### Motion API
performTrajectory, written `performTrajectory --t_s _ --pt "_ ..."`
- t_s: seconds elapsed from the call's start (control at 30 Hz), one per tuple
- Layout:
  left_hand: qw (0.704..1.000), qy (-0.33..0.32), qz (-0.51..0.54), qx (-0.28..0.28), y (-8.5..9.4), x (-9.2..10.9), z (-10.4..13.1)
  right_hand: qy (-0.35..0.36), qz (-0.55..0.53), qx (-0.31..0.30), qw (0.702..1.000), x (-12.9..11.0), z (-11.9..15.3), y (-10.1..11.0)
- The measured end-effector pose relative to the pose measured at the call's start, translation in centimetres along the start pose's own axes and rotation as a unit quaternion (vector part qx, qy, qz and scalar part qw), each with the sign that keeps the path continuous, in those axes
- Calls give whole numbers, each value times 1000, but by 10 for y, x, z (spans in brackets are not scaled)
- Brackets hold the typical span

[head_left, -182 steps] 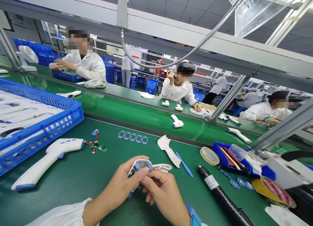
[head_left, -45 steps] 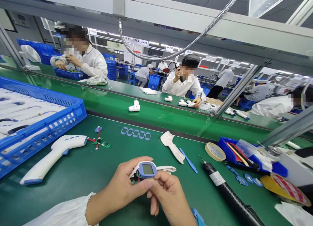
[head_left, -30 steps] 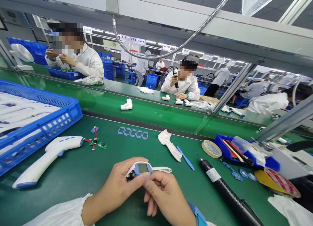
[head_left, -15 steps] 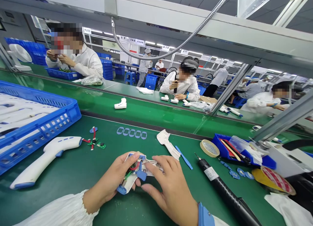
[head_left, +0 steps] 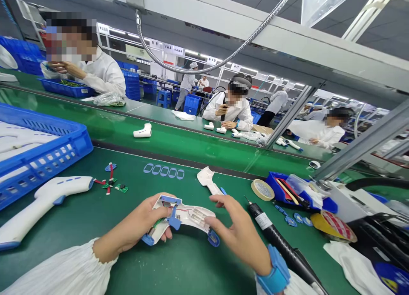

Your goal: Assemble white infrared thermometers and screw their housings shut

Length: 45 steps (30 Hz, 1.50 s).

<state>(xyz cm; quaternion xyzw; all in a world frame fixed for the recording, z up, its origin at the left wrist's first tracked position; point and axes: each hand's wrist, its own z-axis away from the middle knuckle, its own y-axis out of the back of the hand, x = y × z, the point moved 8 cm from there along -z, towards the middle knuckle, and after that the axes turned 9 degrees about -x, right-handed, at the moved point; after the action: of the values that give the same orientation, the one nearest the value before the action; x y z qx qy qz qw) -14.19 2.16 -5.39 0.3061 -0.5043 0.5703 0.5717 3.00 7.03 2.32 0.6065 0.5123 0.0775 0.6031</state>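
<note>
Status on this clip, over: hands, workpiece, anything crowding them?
Left hand gripping opened white housing, insides showing. Right hand open, thumb at housing's handle end, contact unclear. Nearby: loose shell half beyond, black tool beside right hand.

Close by me, the left hand (head_left: 142,218) grips an open housing (head_left: 187,215) above the green table (head_left: 179,269), a blue trigger (head_left: 174,222) showing inside. The right hand (head_left: 238,229) has its fingers spread, thumb at the handle end. Beyond lies a loose shell (head_left: 209,180); rightward, a black screwdriver (head_left: 275,232). Over left, a thermometer (head_left: 47,195) sits beside small circuit boards (head_left: 110,183).
</note>
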Motion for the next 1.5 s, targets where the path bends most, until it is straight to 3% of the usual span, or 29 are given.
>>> performTrajectory --t_s 0.1,0.2,0.37,0.53,0.83,1.0,1.17,1.3,1.37,1.43,1.5 --pt "1000 4 -1 18 1 2 1 -61 5 -2 998 24 6 12" --pt "999 5 2 36 1 4 1 -78 80 -15 994 39 4 12" --pt "998 1 34 60 6 3 1 -72 189 -42 978 58 -20 -14" --pt "998 -15 49 39 5 8 3 -76 244 -28 966 73 -36 -31" --pt "998 -51 26 39 3 10 1 6 220 5 975 83 -28 -33" --pt "997 -36 40 53 6 8 1 -2 185 60 981 98 -30 -26" --pt "995 -44 68 55 6 8 1 -55 116 123 984 109 -27 -6" --pt "993 -73 53 77 9 12 2 -75 10 156 985 94 -17 14" --pt "992 -75 62 82 10 11 2 -70 -148 111 980 82 -15 13" --pt "991 -78 82 74 10 10 1 -68 -320 11 945 66 -14 -3" --pt "988 -98 99 69 9 12 1 -74 -412 -80 905 47 -11 -21"
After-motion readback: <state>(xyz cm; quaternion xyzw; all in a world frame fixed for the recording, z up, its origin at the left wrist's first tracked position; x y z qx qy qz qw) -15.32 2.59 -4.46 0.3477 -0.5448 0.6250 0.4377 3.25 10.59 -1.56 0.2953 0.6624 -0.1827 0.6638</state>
